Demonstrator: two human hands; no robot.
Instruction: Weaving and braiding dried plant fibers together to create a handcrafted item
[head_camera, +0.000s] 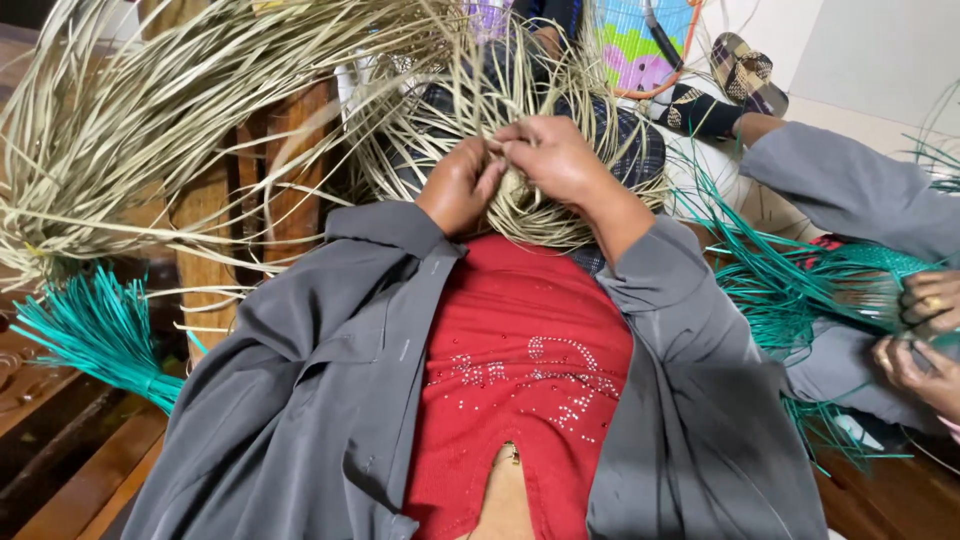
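From the head camera, both hands meet over a half-woven mat of pale straw strips (520, 205) lying in the lap above the red top. The left hand (462, 185) pinches strands closed; the right hand (553, 158) grips strips beside it — knuckles touching. At the right edge, another person's hands (925, 335) hold green weaving (800, 285).

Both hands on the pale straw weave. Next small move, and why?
Probably tuck the pinched strand under its neighbour. The left hand and right hand meet fingertip to fingertip on the pale straw weave, whose loose strands fan out unwoven.
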